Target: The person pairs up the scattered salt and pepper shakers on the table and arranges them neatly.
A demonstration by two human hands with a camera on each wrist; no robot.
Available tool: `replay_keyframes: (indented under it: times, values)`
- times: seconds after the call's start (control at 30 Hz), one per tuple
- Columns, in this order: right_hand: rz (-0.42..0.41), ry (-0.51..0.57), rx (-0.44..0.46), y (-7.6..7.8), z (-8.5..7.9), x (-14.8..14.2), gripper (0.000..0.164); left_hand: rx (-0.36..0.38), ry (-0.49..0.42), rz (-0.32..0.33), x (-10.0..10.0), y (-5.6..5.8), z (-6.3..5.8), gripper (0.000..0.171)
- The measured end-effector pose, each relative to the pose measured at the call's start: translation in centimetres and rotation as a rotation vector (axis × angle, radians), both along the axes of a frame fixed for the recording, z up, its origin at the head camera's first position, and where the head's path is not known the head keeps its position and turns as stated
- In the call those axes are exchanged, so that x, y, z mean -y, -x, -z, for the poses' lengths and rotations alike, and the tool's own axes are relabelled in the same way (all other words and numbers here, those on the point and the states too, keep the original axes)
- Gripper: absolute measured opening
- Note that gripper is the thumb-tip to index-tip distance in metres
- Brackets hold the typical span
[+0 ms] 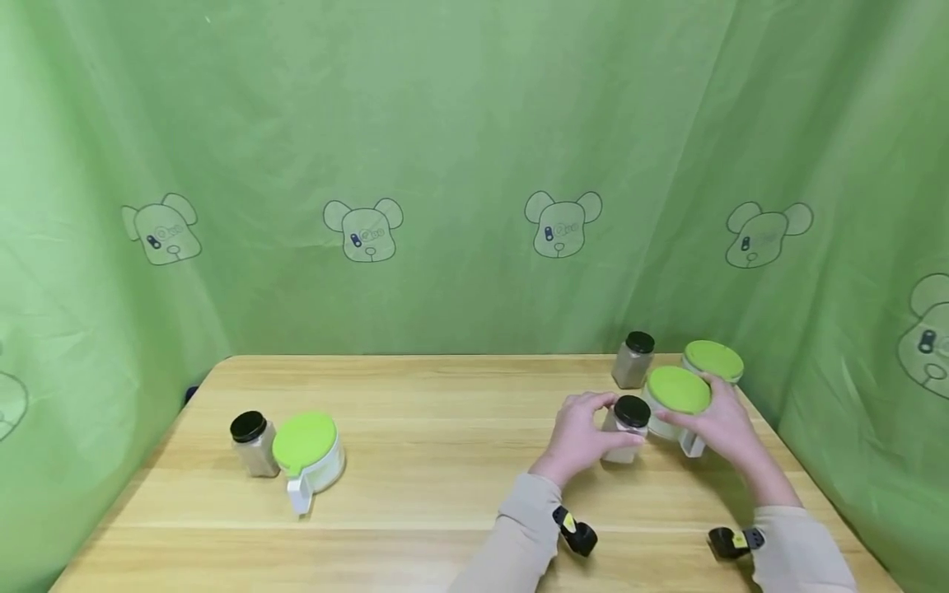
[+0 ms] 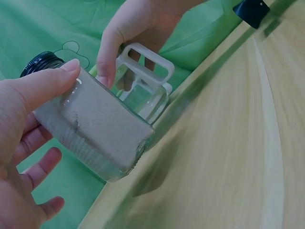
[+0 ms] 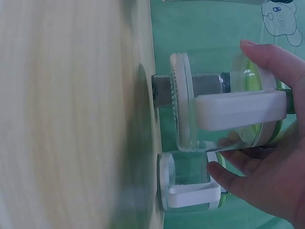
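Observation:
At the right side of the table, my left hand (image 1: 577, 438) grips a square clear jar (image 2: 100, 124) with a black screw lid and greyish powder inside. It is tilted in the left wrist view, its base apart from its shadow on the wood. My right hand (image 1: 717, 422) holds a round glass jar (image 1: 676, 390) near its green lid, thumb on one side and fingers on the other. Its white handle (image 3: 243, 110) points toward me. In the right wrist view this jar hangs off the tabletop and looks see-through. The two held jars are side by side.
Behind the hands stand another black-lidded jar (image 1: 633, 367) and another green-lidded jar (image 1: 713, 361), near the table's back right corner. A similar pair, a black-lidded jar (image 1: 256, 451) and a green-lidded jar (image 1: 306, 443), is on the left. Green curtain (image 1: 460, 288) surrounds the wooden table (image 1: 415, 461).

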State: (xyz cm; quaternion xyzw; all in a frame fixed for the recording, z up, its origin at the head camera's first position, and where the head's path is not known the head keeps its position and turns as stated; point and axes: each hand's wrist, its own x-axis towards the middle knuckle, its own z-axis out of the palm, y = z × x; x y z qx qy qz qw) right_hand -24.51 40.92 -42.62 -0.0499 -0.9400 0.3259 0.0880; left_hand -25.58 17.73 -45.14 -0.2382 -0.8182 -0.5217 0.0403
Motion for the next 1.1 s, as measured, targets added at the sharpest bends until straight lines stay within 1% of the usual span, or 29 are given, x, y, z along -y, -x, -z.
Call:
replay_keyframes:
  times: [0.23, 0.43, 0.6, 0.77, 0.97, 1.1]
  values:
    - [-0.005, 0.011, -0.017, -0.3, -0.1, 0.6, 0.117, -0.041, 0.040, -0.015, 1.1, 0.0, 0.0, 0.060]
    - [0.006, 0.026, -0.040, -0.9, -0.1, 1.1, 0.115, -0.049, 0.031, -0.020, 2.0, 0.0, 0.2, 0.063]
    - [0.019, 0.035, -0.044, -1.3, -0.3, 1.5, 0.114, -0.040, 0.020, -0.037, 2.6, 0.2, 0.4, 0.066]
    - [0.038, 0.072, -0.048, -1.6, -0.6, 2.1, 0.112, -0.024, 0.005, -0.042, 3.4, 0.4, 0.3, 0.066]
    - [0.047, 0.113, -0.056, -1.9, -0.9, 2.9, 0.113, -0.003, -0.026, -0.027, 4.5, 0.6, 0.4, 0.065]
    - [0.058, 0.118, -0.044, -1.9, -1.2, 3.3, 0.115, 0.005, -0.039, -0.020, 5.2, 0.8, 0.2, 0.066]
